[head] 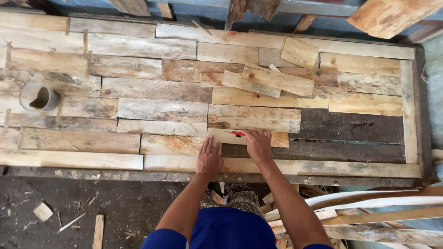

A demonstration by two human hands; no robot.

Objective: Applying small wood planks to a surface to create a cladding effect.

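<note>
A: Two hands were at the panel's near edge. Left hand [210,158] lay flat, fingers spread, palm down on a pale plank [184,162], gripping nothing. Right hand [258,144] was curled around a red marker [237,133], tip against a short board [248,137].

B: Board's look and place?

A: Light, orange-stained wood, second row from the near edge, about mid-width, butted under a longer grey-streaked plank [254,118].

B: Surroundings?

A: Loose offcuts [267,80] were piled askew farther back, overlapping one another. A grey cylindrical cup [39,97] stood far left. Curved pale strips [369,203] lay on the floor beside the right arm.

B: Edges, free room?

A: Dark bare backing [350,127] showed right of the board, unfilled. A dark frame rail [422,106] closed the right side. Whether anything lay under the left palm, I could not tell.
</note>
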